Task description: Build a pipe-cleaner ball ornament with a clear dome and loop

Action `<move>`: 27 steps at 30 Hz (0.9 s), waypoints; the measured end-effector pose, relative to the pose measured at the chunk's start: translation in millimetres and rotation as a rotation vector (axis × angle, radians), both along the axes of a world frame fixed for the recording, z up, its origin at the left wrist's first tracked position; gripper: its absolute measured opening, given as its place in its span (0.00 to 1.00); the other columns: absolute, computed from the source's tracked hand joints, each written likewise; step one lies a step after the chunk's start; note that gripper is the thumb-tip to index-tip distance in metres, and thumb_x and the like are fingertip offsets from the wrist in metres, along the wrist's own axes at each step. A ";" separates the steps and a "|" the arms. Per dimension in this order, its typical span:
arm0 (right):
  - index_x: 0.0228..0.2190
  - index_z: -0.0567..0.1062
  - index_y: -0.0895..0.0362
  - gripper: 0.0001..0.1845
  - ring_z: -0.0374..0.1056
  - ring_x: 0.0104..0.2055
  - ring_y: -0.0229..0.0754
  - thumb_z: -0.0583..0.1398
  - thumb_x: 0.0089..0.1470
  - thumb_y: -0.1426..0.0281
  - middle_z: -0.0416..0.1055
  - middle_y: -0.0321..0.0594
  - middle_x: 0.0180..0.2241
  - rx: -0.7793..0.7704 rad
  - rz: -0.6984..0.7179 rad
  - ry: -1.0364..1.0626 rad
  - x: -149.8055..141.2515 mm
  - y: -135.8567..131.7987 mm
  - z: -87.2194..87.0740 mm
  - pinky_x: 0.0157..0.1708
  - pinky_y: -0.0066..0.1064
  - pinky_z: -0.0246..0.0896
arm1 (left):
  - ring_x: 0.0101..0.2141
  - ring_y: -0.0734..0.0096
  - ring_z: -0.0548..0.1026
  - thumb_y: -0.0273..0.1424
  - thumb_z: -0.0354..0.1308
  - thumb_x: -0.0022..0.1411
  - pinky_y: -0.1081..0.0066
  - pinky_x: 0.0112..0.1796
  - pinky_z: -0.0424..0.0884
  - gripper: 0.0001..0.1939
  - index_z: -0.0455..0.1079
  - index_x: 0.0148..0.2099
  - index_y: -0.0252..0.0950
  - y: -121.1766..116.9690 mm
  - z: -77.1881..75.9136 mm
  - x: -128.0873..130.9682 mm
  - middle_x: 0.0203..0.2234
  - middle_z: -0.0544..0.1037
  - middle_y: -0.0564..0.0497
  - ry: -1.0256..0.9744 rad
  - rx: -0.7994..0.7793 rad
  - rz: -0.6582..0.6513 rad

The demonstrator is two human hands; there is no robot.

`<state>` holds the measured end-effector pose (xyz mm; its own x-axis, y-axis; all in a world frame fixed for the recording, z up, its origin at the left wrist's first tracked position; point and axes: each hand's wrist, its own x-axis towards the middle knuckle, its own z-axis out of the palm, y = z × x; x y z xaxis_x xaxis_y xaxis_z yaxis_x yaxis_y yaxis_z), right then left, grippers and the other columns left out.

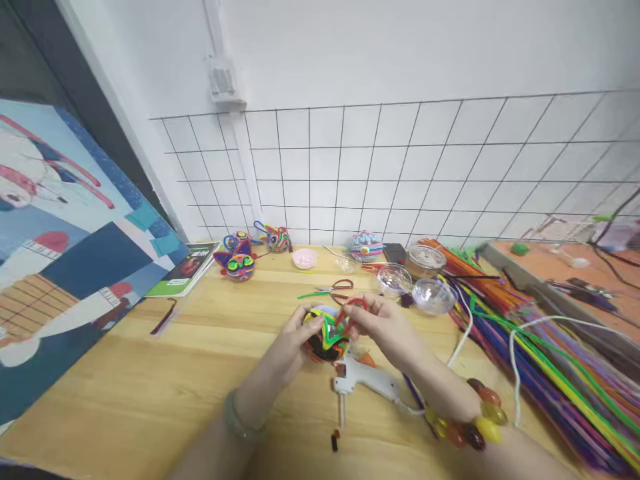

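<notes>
My left hand (299, 337) grips a round ball wrapped in colourful pipe cleaners (320, 347), steadying it from the left. On its upper face is a green and yellow pointed outline around a pale centre. My right hand (373, 321) pinches a bent red pipe cleaner (357, 305) against the ball's right side; whether its end is attached I cannot tell. Just below the ball lies a white hot glue gun (367, 378) with a glue stick poking out towards me. Scissors with dark red handles (343, 287) rest behind the ball, beside a green pipe cleaner (314, 295).
Finished wrapped ornaments (239, 261) stand at the back left, near a pink bowl (305, 259). Another wrapped ball (367, 247) and clear bowls (433, 295) are back right. Bundled pipe cleaners (540, 373) and a white cord (515, 363) fill the right side. A painted board (90, 267) leans at left.
</notes>
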<state>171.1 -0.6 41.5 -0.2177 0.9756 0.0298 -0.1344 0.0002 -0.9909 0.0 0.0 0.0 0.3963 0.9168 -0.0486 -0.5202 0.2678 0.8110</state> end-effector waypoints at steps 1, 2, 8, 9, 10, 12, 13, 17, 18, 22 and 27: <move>0.24 0.72 0.60 0.17 0.63 0.18 0.31 0.66 0.44 0.58 0.71 0.34 0.18 0.000 -0.002 -0.001 0.3 -0.2 -0.5 0.22 0.24 0.57 | 0.35 0.68 0.75 0.31 0.61 0.57 0.68 0.38 0.69 0.15 0.64 0.46 0.37 -1.0 0.8 -0.5 0.36 0.77 0.49 0.005 -0.002 0.006; 0.24 0.72 0.60 0.17 0.63 0.17 0.31 0.66 0.44 0.58 0.71 0.33 0.18 -0.001 -0.004 -0.001 0.6 -0.4 -1.0 0.22 0.24 0.57 | 0.35 0.68 0.75 0.31 0.61 0.57 0.67 0.38 0.69 0.15 0.64 0.46 0.37 -2.0 1.5 -1.0 0.36 0.77 0.49 0.010 -0.004 0.010; 0.23 0.72 0.59 0.16 0.62 0.17 0.31 0.66 0.44 0.59 0.70 0.33 0.16 -0.015 -0.004 0.003 0.4 -0.4 -1.1 0.22 0.24 0.57 | 0.36 0.66 0.75 0.32 0.62 0.56 0.67 0.38 0.69 0.16 0.65 0.46 0.37 -4.6 5.0 -2.2 0.36 0.77 0.48 0.033 -0.005 0.016; 0.23 0.72 0.59 0.16 0.62 0.16 0.31 0.66 0.43 0.59 0.71 0.33 0.17 -0.018 -0.005 0.005 0.2 -0.4 -0.9 0.21 0.24 0.57 | 0.36 0.66 0.75 0.32 0.62 0.56 0.67 0.39 0.69 0.16 0.65 0.46 0.36 -4.5 5.6 -2.1 0.37 0.77 0.47 0.035 -0.007 0.018; 0.23 0.72 0.59 0.16 0.62 0.16 0.30 0.66 0.43 0.59 0.71 0.34 0.18 -0.020 -0.007 0.007 -0.1 -0.5 -0.7 0.21 0.24 0.57 | 0.37 0.65 0.76 0.32 0.62 0.56 0.67 0.39 0.69 0.16 0.65 0.46 0.36 -4.3 6.4 -2.0 0.37 0.77 0.47 0.036 -0.010 0.021; 0.24 0.72 0.59 0.15 0.63 0.16 0.30 0.67 0.42 0.60 0.73 0.35 0.20 -0.023 -0.016 0.008 -0.4 -0.6 -0.4 0.21 0.24 0.57 | 0.37 0.64 0.76 0.32 0.62 0.56 0.66 0.40 0.69 0.16 0.64 0.46 0.36 -4.1 8.0 -1.8 0.38 0.77 0.46 0.036 -0.012 0.030; 0.24 0.72 0.59 0.15 0.63 0.16 0.30 0.67 0.42 0.61 0.74 0.35 0.21 -0.023 -0.021 0.008 -0.3 -0.6 -0.1 0.21 0.24 0.57 | 0.38 0.64 0.76 0.32 0.61 0.56 0.66 0.41 0.69 0.16 0.64 0.47 0.36 -4.1 8.9 -1.8 0.38 0.77 0.46 0.037 -0.012 0.031; 0.23 0.72 0.60 0.15 0.64 0.16 0.30 0.67 0.41 0.61 0.74 0.36 0.22 -0.015 -0.050 0.004 2.5 0.2 2.8 0.21 0.24 0.59 | 0.38 0.64 0.76 0.32 0.61 0.57 0.66 0.40 0.70 0.16 0.65 0.48 0.36 -4.1 11.3 -2.4 0.38 0.78 0.46 0.051 -0.009 0.035; 0.24 0.72 0.59 0.15 0.64 0.16 0.30 0.67 0.41 0.61 0.75 0.37 0.23 -0.012 -0.062 0.003 4.2 0.6 4.3 0.21 0.24 0.60 | 0.38 0.64 0.76 0.32 0.61 0.57 0.66 0.40 0.70 0.16 0.65 0.47 0.36 -3.8 11.6 -2.8 0.38 0.78 0.46 0.053 -0.011 0.047; 0.25 0.72 0.59 0.14 0.62 0.16 0.30 0.67 0.42 0.61 0.73 0.35 0.21 0.032 -0.146 -0.007 16.5 3.5 12.4 0.18 0.23 0.58 | 0.38 0.68 0.76 0.30 0.62 0.56 0.69 0.40 0.71 0.15 0.67 0.45 0.35 0.7 14.1 -7.1 0.38 0.78 0.47 0.037 -0.048 0.178; 0.30 0.73 0.59 0.16 0.57 0.17 0.31 0.63 0.46 0.58 0.68 0.33 0.20 0.189 -0.333 -0.248 46.3 11.1 21.3 0.15 0.23 0.54 | 0.34 0.67 0.77 0.29 0.57 0.58 0.66 0.35 0.75 0.07 0.69 0.40 0.35 16.0 20.8 -24.3 0.34 0.78 0.48 -0.064 -0.076 0.521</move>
